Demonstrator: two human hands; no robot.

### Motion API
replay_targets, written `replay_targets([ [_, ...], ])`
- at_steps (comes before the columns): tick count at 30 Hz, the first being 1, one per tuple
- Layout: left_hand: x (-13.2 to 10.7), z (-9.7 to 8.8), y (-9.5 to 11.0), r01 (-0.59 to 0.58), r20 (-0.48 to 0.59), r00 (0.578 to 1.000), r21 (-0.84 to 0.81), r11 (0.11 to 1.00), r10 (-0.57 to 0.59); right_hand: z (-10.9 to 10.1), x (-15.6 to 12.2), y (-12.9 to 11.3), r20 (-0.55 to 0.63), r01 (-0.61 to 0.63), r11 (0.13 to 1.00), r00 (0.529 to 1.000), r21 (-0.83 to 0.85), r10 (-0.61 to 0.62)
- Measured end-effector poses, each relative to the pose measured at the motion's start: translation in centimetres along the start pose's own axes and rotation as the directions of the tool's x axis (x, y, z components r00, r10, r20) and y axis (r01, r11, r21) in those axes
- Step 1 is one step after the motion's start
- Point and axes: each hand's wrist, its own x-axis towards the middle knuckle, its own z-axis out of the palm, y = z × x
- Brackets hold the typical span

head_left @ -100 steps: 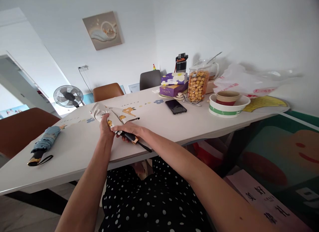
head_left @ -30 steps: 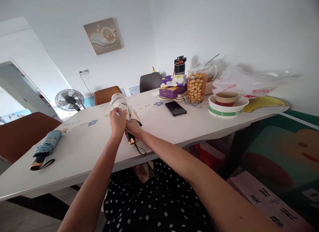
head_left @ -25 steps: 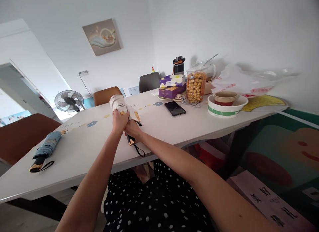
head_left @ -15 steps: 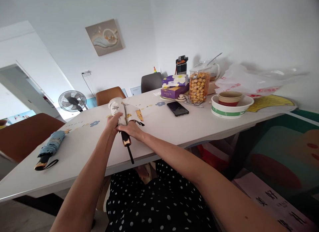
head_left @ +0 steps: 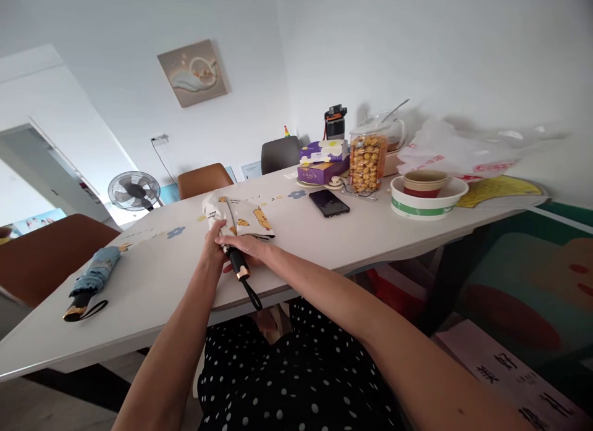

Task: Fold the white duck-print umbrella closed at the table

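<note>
A white folding umbrella (head_left: 228,210) with yellow duck prints lies over the table in front of me, its canopy partly loose and one panel spread to the right. Its black handle has a gold end and a dangling black strap, and points toward me. My left hand (head_left: 214,242) is closed around the lower left of the canopy, near the handle. Lying across the canopy's lower right, my right hand (head_left: 246,246) grips it beside the handle, its fingers partly hidden. A blue folded umbrella (head_left: 96,273) with a black and gold handle rests at the table's left.
On the white table (head_left: 296,246) lie a black phone (head_left: 328,202) and a white-green bowl (head_left: 428,202) holding a paper cup (head_left: 424,184). Behind them stand a snack jar (head_left: 368,162), purple tissue packs (head_left: 323,171), a bottle (head_left: 335,122) and a plastic bag (head_left: 456,150).
The canopy's right panel has spread wider to the right, showing more duck prints. The handle has shifted slightly right and toward me, and both hands are a little lower.
</note>
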Motion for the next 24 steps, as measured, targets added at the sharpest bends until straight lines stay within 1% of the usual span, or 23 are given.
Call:
replay_targets([
  [3, 0.2, -0.4, -0.3, -0.003, 0.019, 1.000, 0.068, 0.998, 0.002, 0.1, 0.4, 0.1, 0.027, -0.071, 0.995, 0.997, -0.065, 0.072],
  [5, 0.4, -0.6, -0.3, -0.033, 0.017, 0.999, 0.119, 0.992, 0.031, 0.0, 0.5, 0.1, 0.019, -0.086, 0.991, 0.996, -0.104, 0.089],
  [8, 0.6, -1.0, 0.0, -0.141, 0.021, 0.990, 0.248, 0.958, 0.140, -0.2, 0.5, 0.0, -0.038, -0.070, 0.983, 0.997, -0.168, 0.064],
  [11, 0.7, -1.4, 0.3, -0.212, -0.012, 0.971, 0.415, 0.885, 0.239, -0.2, 0.2, -0.1, -0.121, -0.027, 0.966, 0.993, -0.257, -0.005],
  [12, 0.7, -1.5, 0.3, -0.231, -0.050, 0.958, 0.455, 0.860, 0.283, -0.2, 0.1, -0.2, -0.147, -0.006, 0.956, 0.988, -0.294, -0.039],
  [14, 0.7, -1.4, 0.3, -0.283, -0.144, 0.904, 0.504, 0.816, 0.403, 0.0, -0.1, -0.3, -0.176, 0.047, 0.926, 0.977, -0.374, -0.121],
  [15, 0.7, -1.2, 0.2, -0.311, -0.170, 0.877, 0.512, 0.800, 0.450, 0.0, -0.2, -0.3, -0.178, 0.081, 0.905, 0.970, -0.418, -0.168],
  [16, 0.7, -0.9, 0.2, -0.331, -0.173, 0.866, 0.506, 0.796, 0.470, 0.0, -0.3, -0.4, -0.170, 0.115, 0.882, 0.962, -0.458, -0.214],
  [17, 0.6, -0.6, 0.2, -0.340, -0.156, 0.873, 0.488, 0.804, 0.463, 0.0, -0.3, -0.5, -0.156, 0.147, 0.859, 0.955, -0.490, -0.252],
  [18, 0.5, -0.3, 0.2, -0.336, -0.121, 0.894, 0.458, 0.823, 0.432, 0.0, -0.4, -0.5, -0.140, 0.172, 0.842, 0.950, -0.512, -0.279],
  [20, 0.3, 0.3, 0.4, -0.291, -0.058, 0.939, 0.389, 0.874, 0.339, -0.1, -0.6, -0.7, -0.116, 0.214, 0.813, 0.939, -0.541, -0.324],
  [21, 0.2, 0.5, 0.5, -0.262, -0.058, 0.951, 0.362, 0.894, 0.302, -0.1, -0.7, -0.8, -0.109, 0.236, 0.797, 0.930, -0.555, -0.351],
  [24, 0.2, 0.2, 1.0, -0.188, -0.117, 0.967, 0.270, 0.944, 0.226, -0.2, -0.9, -1.0, -0.057, 0.347, 0.733, 0.884, -0.585, -0.464],
])
